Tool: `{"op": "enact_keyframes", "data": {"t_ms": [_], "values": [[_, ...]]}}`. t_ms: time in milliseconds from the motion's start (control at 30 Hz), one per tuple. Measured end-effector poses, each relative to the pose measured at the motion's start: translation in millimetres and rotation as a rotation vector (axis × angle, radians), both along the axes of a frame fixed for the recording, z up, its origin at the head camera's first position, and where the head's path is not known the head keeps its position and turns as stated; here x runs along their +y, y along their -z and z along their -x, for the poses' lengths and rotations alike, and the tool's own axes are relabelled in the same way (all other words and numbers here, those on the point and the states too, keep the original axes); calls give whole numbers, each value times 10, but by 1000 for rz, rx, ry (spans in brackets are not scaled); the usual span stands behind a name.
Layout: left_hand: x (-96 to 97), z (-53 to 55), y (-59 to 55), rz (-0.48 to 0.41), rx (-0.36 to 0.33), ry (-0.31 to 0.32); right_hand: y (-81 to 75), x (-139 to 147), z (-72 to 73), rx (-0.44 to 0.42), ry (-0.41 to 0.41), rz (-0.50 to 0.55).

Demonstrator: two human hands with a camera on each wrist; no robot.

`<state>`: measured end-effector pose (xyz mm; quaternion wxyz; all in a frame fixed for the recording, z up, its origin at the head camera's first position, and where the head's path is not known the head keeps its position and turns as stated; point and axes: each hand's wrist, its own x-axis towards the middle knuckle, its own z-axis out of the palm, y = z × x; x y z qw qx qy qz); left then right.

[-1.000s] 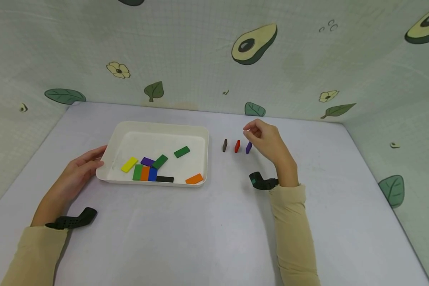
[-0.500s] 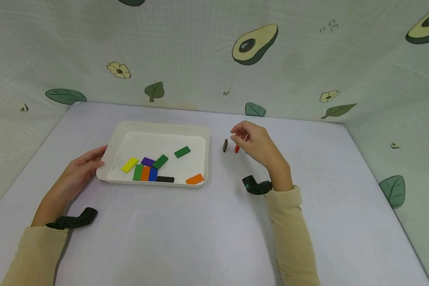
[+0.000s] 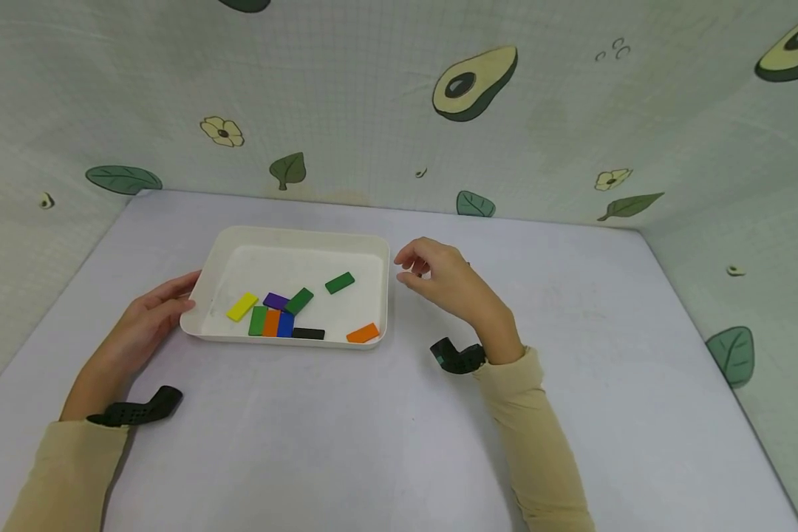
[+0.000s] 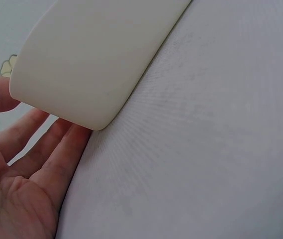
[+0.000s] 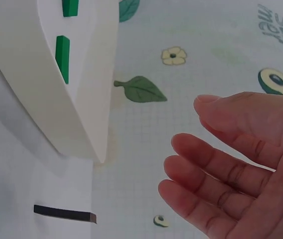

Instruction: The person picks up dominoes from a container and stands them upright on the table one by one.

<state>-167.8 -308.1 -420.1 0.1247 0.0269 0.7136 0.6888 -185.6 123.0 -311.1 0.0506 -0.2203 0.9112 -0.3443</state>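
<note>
My left hand [image 3: 142, 321] holds the left end of a white tray [image 3: 292, 238], thumb at the rim and fingers against the outer wall, as the left wrist view [image 4: 32, 169] shows. Inside the tray lie several coloured domino blocks, among them a yellow block [image 3: 242, 307], a purple block [image 3: 275, 301] and a green block [image 3: 340, 282]. My right hand [image 3: 442, 279] hovers just right of the tray, fingers loosely bent, thumb apart, holding nothing. A dark domino block [image 5: 64, 212] stands near it in the right wrist view. The red and purple blocks standing beyond are mostly hidden by this hand.
An orange block [image 3: 362, 333] and a black block [image 3: 308, 334] lie along the tray's near wall. White cloth covers the table [image 3: 346, 436]. A patterned curtain [image 3: 359, 96] rises behind and at both sides.
My right hand has moved left and a little nearer, from the purple standing block past the red one towards the tray, covering the row of blocks. The left hand and tray stay put.
</note>
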Motion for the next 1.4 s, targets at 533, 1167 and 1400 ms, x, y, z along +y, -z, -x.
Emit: {"op": "enact_keyframes", "data": {"t_ms": [533, 1167, 1400], "values": [[-1, -10, 3, 5, -1, 1, 243, -315, -3, -80, -182, -17], [24, -2, -5, 12, 1, -2, 495, -530, 17, -249, -285, -165], [22, -7, -2, 33, 2, -9, 516, -585, -10, -184, -340, -253]]}}
